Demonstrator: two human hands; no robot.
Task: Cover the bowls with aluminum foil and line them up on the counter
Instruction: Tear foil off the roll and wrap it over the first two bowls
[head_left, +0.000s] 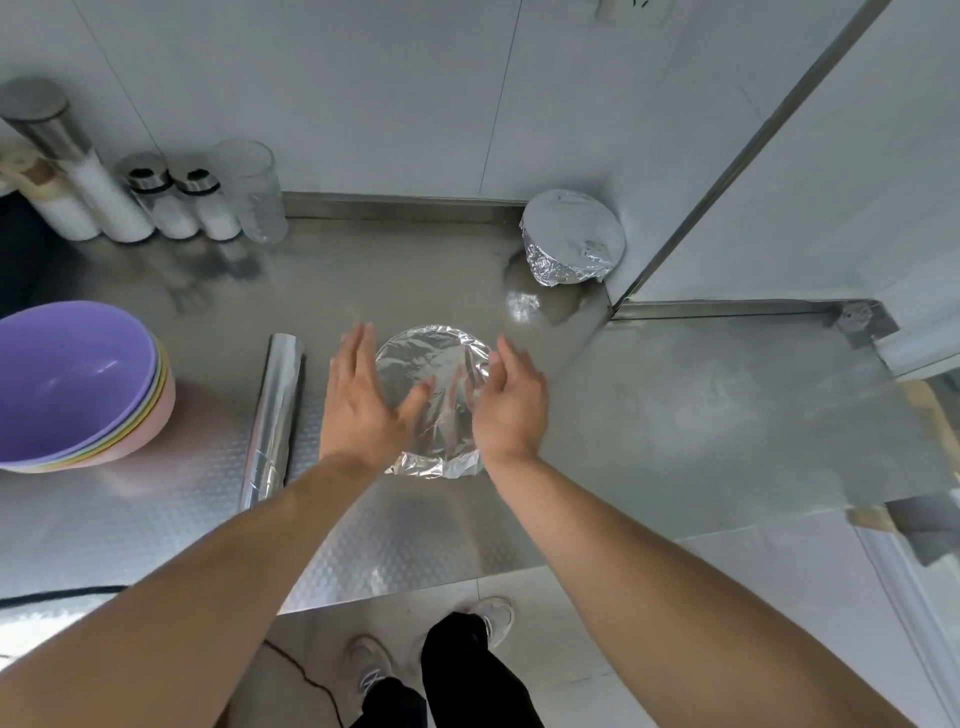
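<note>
A foil-covered bowl (434, 364) stands in the middle of the steel counter (701, 426). My left hand (363, 400) lies flat against its left side with straight fingers, the thumb over the foil top. My right hand (506, 400) presses its right side, fingers straight and slightly blurred. A second foil-covered bowl (571, 236) sits at the back right corner by the wall. The aluminum foil roll (275, 415) lies to the left of my left hand. A stack of bare plastic bowls (78, 384), purple on top, stands at the far left.
Two tall steel-capped canisters (88, 176), two shakers (179, 202) and a clear glass (254, 192) line the back left wall. A steel panel edge (727, 171) rises on the right. The counter's front edge (405, 587) is near my legs.
</note>
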